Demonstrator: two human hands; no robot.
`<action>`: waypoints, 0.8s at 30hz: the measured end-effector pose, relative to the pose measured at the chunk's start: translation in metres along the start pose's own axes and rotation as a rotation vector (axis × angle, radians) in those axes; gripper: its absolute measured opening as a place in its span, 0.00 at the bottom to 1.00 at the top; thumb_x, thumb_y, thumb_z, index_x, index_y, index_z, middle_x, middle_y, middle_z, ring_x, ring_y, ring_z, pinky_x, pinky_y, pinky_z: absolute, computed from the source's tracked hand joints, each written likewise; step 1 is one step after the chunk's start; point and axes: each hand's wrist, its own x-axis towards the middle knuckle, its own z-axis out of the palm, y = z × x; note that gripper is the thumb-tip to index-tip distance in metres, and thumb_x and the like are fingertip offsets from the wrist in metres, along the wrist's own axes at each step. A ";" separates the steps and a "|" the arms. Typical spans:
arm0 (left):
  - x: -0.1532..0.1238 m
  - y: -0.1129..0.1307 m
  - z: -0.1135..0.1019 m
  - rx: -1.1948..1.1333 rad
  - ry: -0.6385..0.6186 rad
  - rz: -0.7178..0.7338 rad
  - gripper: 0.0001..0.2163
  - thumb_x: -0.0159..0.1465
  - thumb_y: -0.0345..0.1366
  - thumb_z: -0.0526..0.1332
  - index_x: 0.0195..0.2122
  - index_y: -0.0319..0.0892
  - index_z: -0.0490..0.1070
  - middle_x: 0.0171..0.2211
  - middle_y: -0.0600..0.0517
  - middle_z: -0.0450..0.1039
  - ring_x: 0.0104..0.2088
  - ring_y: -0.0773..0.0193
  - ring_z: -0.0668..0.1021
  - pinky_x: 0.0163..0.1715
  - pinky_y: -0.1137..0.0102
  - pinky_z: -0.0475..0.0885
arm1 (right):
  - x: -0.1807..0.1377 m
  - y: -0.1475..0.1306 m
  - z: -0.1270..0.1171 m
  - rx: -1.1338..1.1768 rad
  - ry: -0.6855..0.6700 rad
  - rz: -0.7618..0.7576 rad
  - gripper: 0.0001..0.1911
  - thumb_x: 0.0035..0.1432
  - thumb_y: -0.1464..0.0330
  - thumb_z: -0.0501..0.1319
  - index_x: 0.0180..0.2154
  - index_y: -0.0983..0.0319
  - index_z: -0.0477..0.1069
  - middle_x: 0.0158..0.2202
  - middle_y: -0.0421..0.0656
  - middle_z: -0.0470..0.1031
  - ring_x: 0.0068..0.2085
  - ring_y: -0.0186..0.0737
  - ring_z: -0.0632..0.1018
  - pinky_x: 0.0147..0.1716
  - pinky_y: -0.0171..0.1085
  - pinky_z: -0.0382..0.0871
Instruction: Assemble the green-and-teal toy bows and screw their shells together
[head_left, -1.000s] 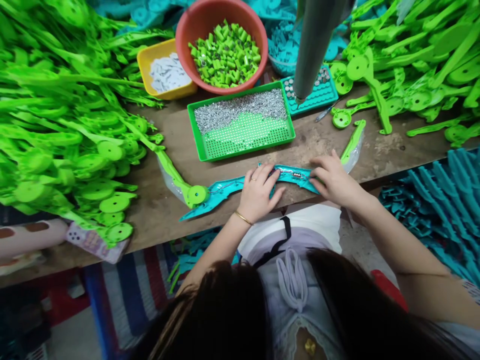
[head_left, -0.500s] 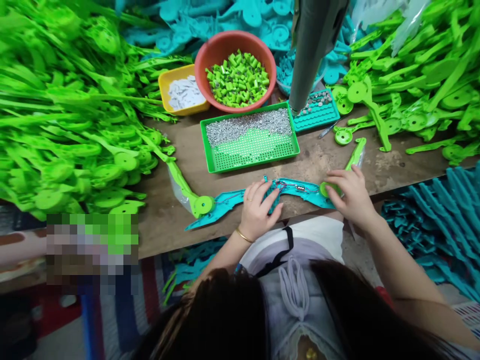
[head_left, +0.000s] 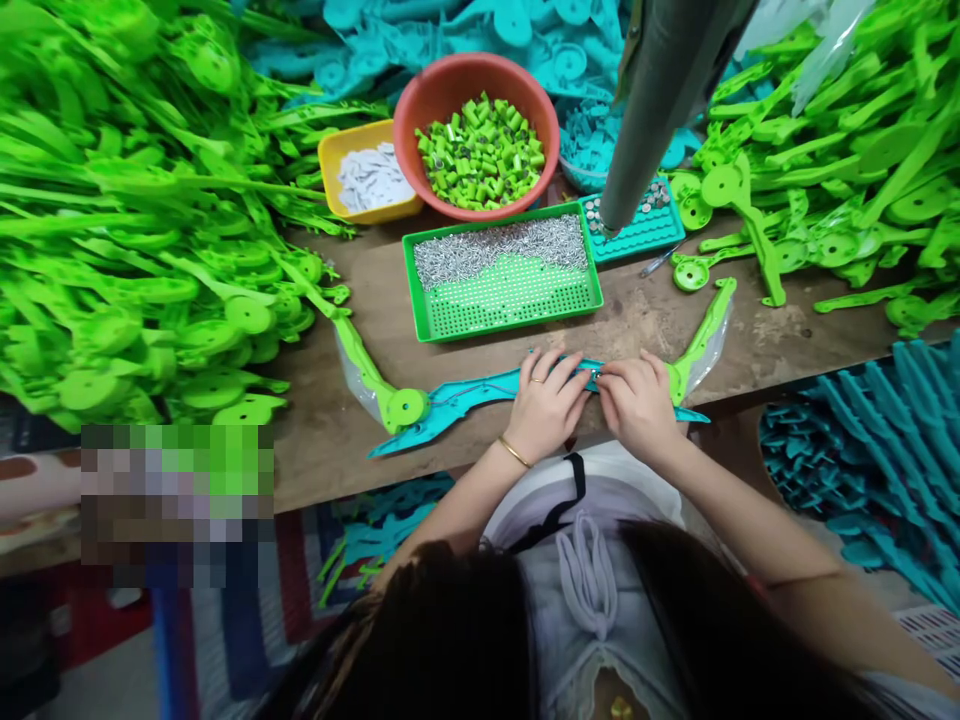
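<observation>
A long teal plastic part (head_left: 457, 402) lies along the near edge of the wooden table (head_left: 360, 470). My left hand (head_left: 546, 402) presses down on its middle, fingers bent over it. Right beside it, my right hand (head_left: 637, 404) pinches at the same spot, where thin wires and a small metal piece show. The fingertips of both hands nearly touch. Two green plastic parts lie at either end: one with a round disc (head_left: 375, 375) on the left, one (head_left: 701, 340) on the right.
Behind the hands stand a green tray of small screws (head_left: 501, 268), an orange bowl of green caps (head_left: 477, 135), a yellow box (head_left: 365, 172) and a teal tray (head_left: 639, 225). A grey pole (head_left: 652, 110) hangs overhead. Heaps of green parts (head_left: 127, 220) flank both sides.
My right hand has moved left from the green part at the right end to the middle of the teal part, close to my left hand. The view has shifted a little.
</observation>
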 end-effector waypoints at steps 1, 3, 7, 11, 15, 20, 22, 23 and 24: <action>0.000 0.000 0.000 0.007 0.005 0.004 0.12 0.69 0.36 0.56 0.49 0.44 0.75 0.55 0.46 0.74 0.60 0.51 0.70 0.62 0.49 0.61 | -0.001 0.000 -0.002 -0.001 -0.007 -0.012 0.09 0.64 0.71 0.56 0.40 0.60 0.75 0.43 0.45 0.79 0.47 0.42 0.75 0.62 0.47 0.53; 0.000 -0.001 0.001 0.027 0.009 0.013 0.11 0.69 0.36 0.56 0.47 0.45 0.76 0.55 0.46 0.75 0.59 0.51 0.71 0.61 0.49 0.62 | -0.005 0.001 -0.007 -0.002 -0.028 -0.048 0.10 0.63 0.70 0.57 0.43 0.59 0.75 0.46 0.45 0.79 0.49 0.43 0.74 0.65 0.50 0.48; -0.002 -0.001 0.004 0.032 0.019 0.021 0.11 0.69 0.35 0.55 0.46 0.46 0.77 0.55 0.46 0.75 0.59 0.53 0.71 0.61 0.48 0.62 | -0.017 0.005 -0.015 -0.040 -0.045 -0.080 0.13 0.63 0.69 0.59 0.49 0.60 0.74 0.49 0.47 0.79 0.51 0.45 0.74 0.66 0.54 0.45; -0.002 0.000 0.005 0.024 0.059 0.036 0.11 0.68 0.34 0.56 0.47 0.43 0.76 0.54 0.43 0.75 0.59 0.53 0.71 0.62 0.49 0.61 | -0.027 0.006 -0.015 -0.128 -0.030 -0.005 0.15 0.63 0.66 0.60 0.50 0.59 0.74 0.53 0.48 0.77 0.53 0.47 0.73 0.66 0.58 0.42; 0.000 0.000 0.004 0.076 0.057 0.035 0.14 0.68 0.35 0.57 0.53 0.44 0.73 0.57 0.44 0.73 0.58 0.52 0.71 0.61 0.52 0.63 | -0.035 -0.001 -0.011 -0.192 -0.051 0.048 0.18 0.63 0.63 0.60 0.53 0.59 0.73 0.58 0.48 0.74 0.56 0.49 0.71 0.66 0.60 0.39; 0.004 -0.001 0.003 0.064 0.005 0.039 0.15 0.68 0.36 0.57 0.55 0.46 0.72 0.59 0.44 0.70 0.60 0.49 0.69 0.61 0.49 0.61 | -0.039 -0.003 -0.009 -0.216 -0.085 0.066 0.24 0.63 0.61 0.59 0.59 0.58 0.68 0.62 0.50 0.70 0.61 0.54 0.66 0.66 0.61 0.36; 0.004 -0.002 0.000 0.020 0.022 0.035 0.17 0.68 0.38 0.57 0.56 0.44 0.71 0.60 0.41 0.68 0.61 0.49 0.68 0.62 0.49 0.61 | -0.036 0.003 -0.011 -0.193 -0.108 0.064 0.23 0.63 0.60 0.59 0.59 0.56 0.69 0.64 0.50 0.67 0.62 0.55 0.65 0.65 0.63 0.36; 0.003 -0.003 -0.002 -0.007 0.051 0.022 0.18 0.67 0.39 0.57 0.57 0.42 0.69 0.60 0.40 0.68 0.62 0.50 0.68 0.62 0.50 0.61 | -0.034 0.006 -0.012 -0.175 -0.118 0.068 0.23 0.63 0.60 0.59 0.58 0.55 0.69 0.64 0.50 0.66 0.62 0.56 0.65 0.65 0.63 0.36; 0.001 -0.004 -0.004 -0.031 0.091 -0.003 0.19 0.67 0.40 0.58 0.58 0.42 0.68 0.60 0.39 0.68 0.62 0.50 0.68 0.63 0.51 0.61 | -0.032 0.009 -0.014 -0.154 -0.119 0.076 0.22 0.63 0.60 0.59 0.58 0.55 0.69 0.65 0.51 0.66 0.62 0.56 0.66 0.65 0.64 0.38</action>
